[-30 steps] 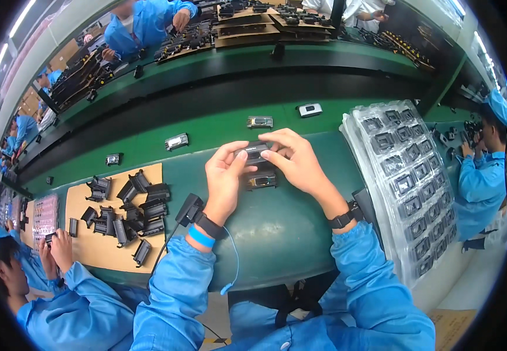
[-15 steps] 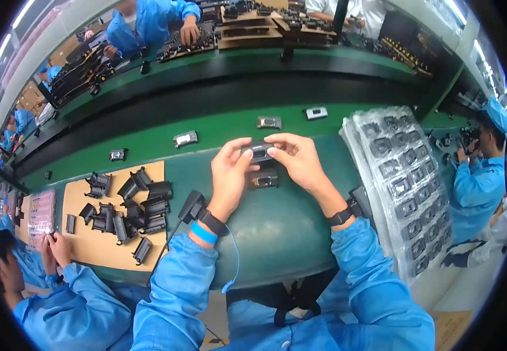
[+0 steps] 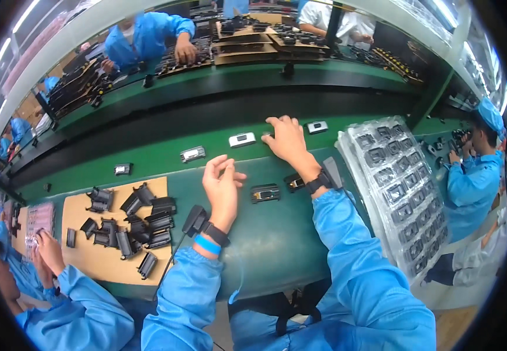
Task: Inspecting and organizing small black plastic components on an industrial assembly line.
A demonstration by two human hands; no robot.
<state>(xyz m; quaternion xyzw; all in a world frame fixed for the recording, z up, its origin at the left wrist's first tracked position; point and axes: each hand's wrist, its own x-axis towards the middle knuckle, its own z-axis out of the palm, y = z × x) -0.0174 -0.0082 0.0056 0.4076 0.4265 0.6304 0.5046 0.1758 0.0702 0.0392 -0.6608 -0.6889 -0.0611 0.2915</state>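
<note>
1. The right hand is above the green strip. Its thumb and fingers are bent around a small dark piece that is mostly hidden. I cannot tell if they pinch it or only touch it.
2. The left hand is over the edge of the green table. Its fingers are loose and bent, with nothing seen in them.
3. A piece with a white top lies on the strip, between the two hands. A pale-topped piece lies to the right, and another pale one to the left. These look more finished, I think.
4. On the table, an open-looking piece shows gold and dark bits. A second one is partly behind the right wrist. These two look not yet covered.
5. Plenty is left over: loose black parts lie on the brown board, and black frames sit in the clear tray.
6. No label or writing on the pieces is clear enough to read.
</note>
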